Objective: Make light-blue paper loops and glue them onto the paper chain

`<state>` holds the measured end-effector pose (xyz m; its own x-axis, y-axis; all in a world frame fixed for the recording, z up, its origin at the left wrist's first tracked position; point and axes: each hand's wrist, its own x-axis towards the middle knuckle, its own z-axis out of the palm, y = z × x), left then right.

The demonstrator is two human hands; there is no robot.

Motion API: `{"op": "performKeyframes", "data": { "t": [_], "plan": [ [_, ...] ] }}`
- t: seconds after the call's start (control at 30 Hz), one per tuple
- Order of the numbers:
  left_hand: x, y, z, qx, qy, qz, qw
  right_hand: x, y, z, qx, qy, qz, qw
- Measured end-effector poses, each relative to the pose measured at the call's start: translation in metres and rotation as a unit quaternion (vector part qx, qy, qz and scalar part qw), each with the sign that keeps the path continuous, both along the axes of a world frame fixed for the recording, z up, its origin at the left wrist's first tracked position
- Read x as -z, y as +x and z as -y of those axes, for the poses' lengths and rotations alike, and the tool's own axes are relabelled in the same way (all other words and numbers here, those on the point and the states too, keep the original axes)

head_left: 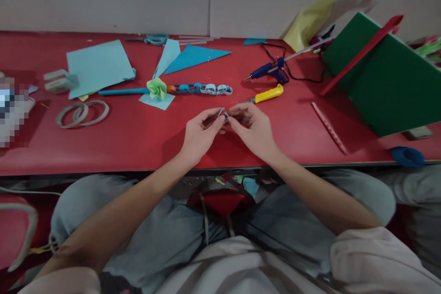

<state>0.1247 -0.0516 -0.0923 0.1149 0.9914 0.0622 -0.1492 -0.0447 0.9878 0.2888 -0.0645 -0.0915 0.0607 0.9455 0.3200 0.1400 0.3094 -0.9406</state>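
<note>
Between the fingertips of both hands is a small light-blue paper strip, bent into a loop or peak. My left hand pinches one side of it, and my right hand pinches the other. Just beyond them lies a chain of blue paper rings, darker at the left and paler at the right. It lines up with a blue paper stick bearing a pale green paper flower. Beside my right hand rests a yellow-handled utility knife.
A blue glue gun with a black cord lies behind the knife. Light-blue paper, tape rolls and scissors are at the left and back. A green board leans at the right, near a pencil.
</note>
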Motion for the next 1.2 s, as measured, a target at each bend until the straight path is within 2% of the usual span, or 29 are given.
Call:
{"op": "performKeyframes", "data": {
  "t": [0.07, 0.17, 0.27, 0.47, 0.6, 0.8, 0.93, 1.03, 1.13, 1.2],
  "plan": [
    [-0.001, 0.0, 0.0, -0.006, -0.011, 0.009, 1.0, 0.0, 0.001, 0.0, -0.018, -0.007, -0.01, 1.0],
    [-0.001, 0.0, 0.0, -0.008, -0.041, 0.028, 0.999, -0.001, 0.003, 0.001, -0.035, -0.011, 0.027, 0.999],
    [-0.001, -0.001, -0.001, 0.008, -0.061, 0.05, 0.997, -0.004, 0.004, 0.002, -0.023, 0.005, 0.065, 0.998],
    [-0.009, -0.004, -0.002, 0.075, -0.141, 0.075, 0.984, -0.009, 0.007, 0.003, 0.031, 0.105, 0.162, 0.981],
    [-0.013, -0.01, -0.003, 0.12, -0.2, 0.091, 0.968, -0.01, 0.011, 0.001, 0.032, 0.147, 0.185, 0.971],
    [-0.012, -0.014, -0.007, 0.163, -0.227, 0.081, 0.957, -0.014, 0.013, 0.0, 0.012, 0.094, 0.187, 0.978],
    [-0.012, -0.01, -0.007, 0.138, -0.22, 0.102, 0.96, -0.017, 0.017, -0.002, 0.01, 0.063, 0.185, 0.981],
    [-0.012, -0.009, -0.008, 0.107, -0.209, 0.111, 0.966, -0.016, 0.03, -0.014, 0.051, 0.04, 0.147, 0.987],
    [-0.011, -0.01, -0.01, 0.095, -0.207, 0.11, 0.968, -0.014, 0.052, -0.034, 0.11, 0.005, 0.091, 0.99],
    [-0.01, -0.01, -0.011, 0.091, -0.202, 0.111, 0.969, -0.012, 0.067, -0.045, 0.126, -0.018, 0.068, 0.99]
  ]
}}
